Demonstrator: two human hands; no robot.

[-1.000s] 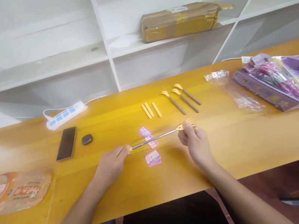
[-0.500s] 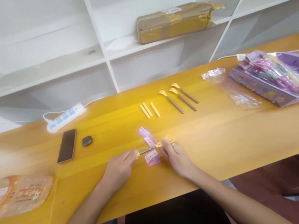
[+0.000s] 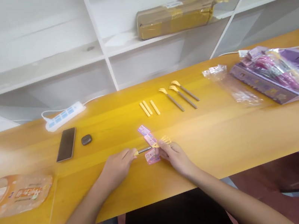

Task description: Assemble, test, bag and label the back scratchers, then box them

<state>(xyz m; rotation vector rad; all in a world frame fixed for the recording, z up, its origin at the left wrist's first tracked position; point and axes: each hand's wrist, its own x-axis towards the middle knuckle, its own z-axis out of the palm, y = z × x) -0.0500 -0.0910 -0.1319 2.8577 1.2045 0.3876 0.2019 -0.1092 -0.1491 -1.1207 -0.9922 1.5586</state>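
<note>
Both my hands hold one small telescopic back scratcher (image 3: 151, 146) over the yellow table (image 3: 226, 130). My left hand (image 3: 116, 166) pinches its handle end. My right hand (image 3: 175, 156) pinches just behind its yellow claw head. The metal shaft between them is short, pushed in. Several pink labels (image 3: 149, 146) lie under and beside it. Further back lie two more scratchers (image 3: 182, 95) with yellow claws, and three yellow caps (image 3: 149, 108) to their left.
A black phone (image 3: 65, 144), a dark oval case (image 3: 86, 139) and a white power strip (image 3: 64, 115) lie at the left. An orange packet (image 3: 16, 193) sits far left. A clear bag (image 3: 230, 86) and purple box (image 3: 279, 74) are at the right. A brown parcel (image 3: 179, 15) rests on a white shelf.
The scratcher was stretched out long between my hands. My right hand moved left toward my left hand and the shaft collapsed to a short length.
</note>
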